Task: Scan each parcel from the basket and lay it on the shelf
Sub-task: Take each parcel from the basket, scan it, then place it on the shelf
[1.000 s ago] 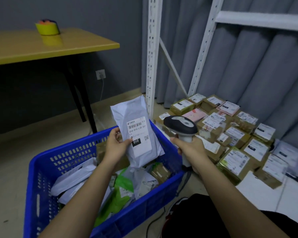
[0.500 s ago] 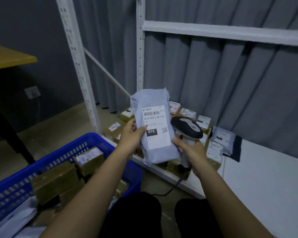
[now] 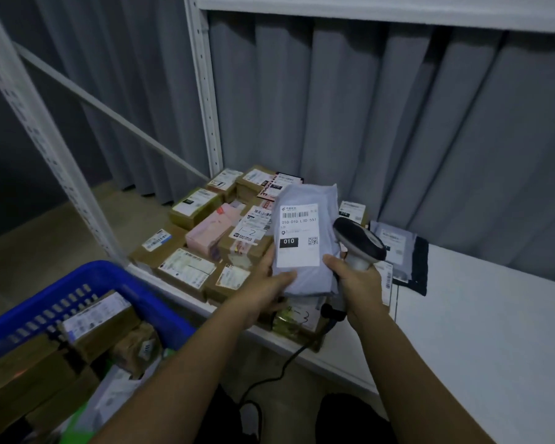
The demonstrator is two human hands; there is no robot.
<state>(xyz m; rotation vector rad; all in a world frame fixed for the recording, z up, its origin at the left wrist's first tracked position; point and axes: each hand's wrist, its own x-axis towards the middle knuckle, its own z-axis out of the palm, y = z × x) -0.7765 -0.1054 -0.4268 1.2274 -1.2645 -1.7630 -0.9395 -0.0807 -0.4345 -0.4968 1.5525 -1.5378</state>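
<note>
White shelf (image 3: 494,331) bearing labelled parcels (image 3: 202,238)

The blue basket (image 3: 77,302) runs off the left and bottom edges. The grey parcel (image 3: 305,238) hides some boxes on the shelf (image 3: 462,331) behind it. The small print on its label (image 3: 298,235) is too blurry to read. The right hand (image 3: 362,283) covers the scanner (image 3: 359,245) handle.

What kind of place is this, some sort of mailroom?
Probably a parcel sorting or storage room. Labelled parcels cover a white metal shelf, a blue basket holds more, and the right hand grips a barcode scanner beside a grey mailer in the left hand.
</note>
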